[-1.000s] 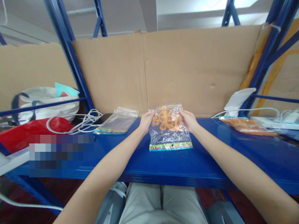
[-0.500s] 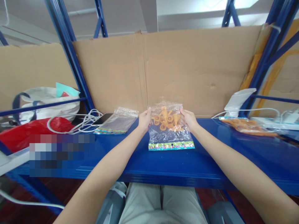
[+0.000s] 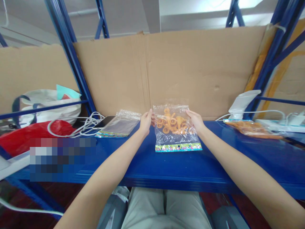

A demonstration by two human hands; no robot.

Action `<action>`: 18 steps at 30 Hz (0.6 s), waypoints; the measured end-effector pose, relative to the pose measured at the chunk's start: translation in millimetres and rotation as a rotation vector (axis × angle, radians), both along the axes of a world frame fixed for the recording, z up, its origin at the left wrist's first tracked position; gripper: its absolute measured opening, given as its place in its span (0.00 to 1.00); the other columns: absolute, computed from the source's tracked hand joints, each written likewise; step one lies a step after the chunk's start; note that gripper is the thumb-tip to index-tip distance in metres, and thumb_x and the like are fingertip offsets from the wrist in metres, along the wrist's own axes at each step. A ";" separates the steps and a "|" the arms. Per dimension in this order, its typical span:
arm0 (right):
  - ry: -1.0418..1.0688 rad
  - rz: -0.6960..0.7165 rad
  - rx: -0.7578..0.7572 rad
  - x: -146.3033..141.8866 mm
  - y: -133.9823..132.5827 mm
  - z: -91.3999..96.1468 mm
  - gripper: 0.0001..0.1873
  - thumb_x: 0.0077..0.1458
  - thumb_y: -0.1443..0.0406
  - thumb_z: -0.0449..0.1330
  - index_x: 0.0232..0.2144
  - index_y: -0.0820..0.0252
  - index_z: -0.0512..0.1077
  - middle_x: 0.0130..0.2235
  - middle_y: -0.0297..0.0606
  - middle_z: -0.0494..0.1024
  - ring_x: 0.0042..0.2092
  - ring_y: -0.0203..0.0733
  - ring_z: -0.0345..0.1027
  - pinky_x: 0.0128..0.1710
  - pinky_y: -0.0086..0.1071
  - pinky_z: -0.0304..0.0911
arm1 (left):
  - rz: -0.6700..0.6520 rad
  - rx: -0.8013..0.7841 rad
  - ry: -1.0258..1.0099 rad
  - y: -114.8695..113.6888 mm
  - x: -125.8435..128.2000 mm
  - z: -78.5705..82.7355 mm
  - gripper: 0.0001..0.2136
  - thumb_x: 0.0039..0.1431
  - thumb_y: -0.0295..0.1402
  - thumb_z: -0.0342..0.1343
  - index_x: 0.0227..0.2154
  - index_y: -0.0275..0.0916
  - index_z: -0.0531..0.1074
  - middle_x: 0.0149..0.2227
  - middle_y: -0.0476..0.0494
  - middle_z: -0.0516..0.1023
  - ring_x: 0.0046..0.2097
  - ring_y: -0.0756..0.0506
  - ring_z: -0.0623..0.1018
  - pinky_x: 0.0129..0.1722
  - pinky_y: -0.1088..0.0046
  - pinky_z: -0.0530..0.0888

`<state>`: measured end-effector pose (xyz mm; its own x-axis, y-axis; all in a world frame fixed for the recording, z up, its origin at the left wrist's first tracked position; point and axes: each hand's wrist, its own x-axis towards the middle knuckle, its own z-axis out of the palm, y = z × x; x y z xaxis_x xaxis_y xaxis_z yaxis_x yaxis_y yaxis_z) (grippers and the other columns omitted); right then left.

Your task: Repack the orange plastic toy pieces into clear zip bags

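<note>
A clear plastic bag (image 3: 175,133) with a colourful printed strip along its near edge lies on the blue shelf (image 3: 166,168). Several small orange plastic pieces (image 3: 172,122) sit bunched in its far half. My left hand (image 3: 145,121) pinches the bag's far left edge. My right hand (image 3: 197,121) grips its far right edge. Both hands hold the far end slightly raised off the shelf.
A stack of empty clear bags (image 3: 120,124) lies to the left, beside a phone (image 3: 106,121) and white cables (image 3: 81,125). Further left are a red bag (image 3: 28,135) and a white tote (image 3: 47,106). Orange pieces (image 3: 250,128) lie at right. Cardboard (image 3: 190,70) backs the shelf.
The bag has shifted slightly to the right and its far end has lifted a little. Both hands moved with it, keeping their hold on its edges.
</note>
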<state>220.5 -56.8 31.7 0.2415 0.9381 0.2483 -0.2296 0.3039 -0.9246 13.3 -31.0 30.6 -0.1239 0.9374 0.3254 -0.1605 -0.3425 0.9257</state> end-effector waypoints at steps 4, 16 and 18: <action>-0.001 -0.031 0.009 1.9 2.2 -0.6 0.10 0.52 0.58 0.61 0.33 0.57 0.75 0.09 0.20 0.48 0.11 0.28 0.39 0.11 0.25 0.43 | -0.109 0.003 0.144 -4.6 4.5 -4.1 0.14 0.58 0.42 0.56 0.24 0.37 0.67 0.10 0.56 0.63 0.12 0.54 0.63 0.14 0.81 0.58; 0.102 -0.019 0.018 -3.7 -2.2 4.3 0.06 0.54 0.63 0.59 0.26 0.58 0.70 0.08 0.20 0.48 0.11 0.28 0.37 0.11 0.25 0.38 | -0.001 0.105 0.238 0.2 5.9 -8.8 0.13 0.58 0.41 0.55 0.25 0.37 0.68 0.12 0.56 0.63 0.12 0.55 0.60 0.15 0.79 0.56; 0.118 -0.059 0.036 -1.0 -1.0 4.6 0.06 0.53 0.63 0.59 0.27 0.58 0.70 0.08 0.19 0.48 0.11 0.27 0.37 0.11 0.25 0.37 | 0.087 0.186 0.330 1.6 4.8 -10.9 0.10 0.60 0.40 0.53 0.35 0.37 0.69 0.19 0.51 0.71 0.19 0.52 0.69 0.21 0.78 0.65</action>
<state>219.5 -57.9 36.3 0.3250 0.9124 0.2486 -0.3167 0.3527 -0.8805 18.1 -29.3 19.7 -0.0604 0.8492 0.5246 0.1724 -0.5088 0.8434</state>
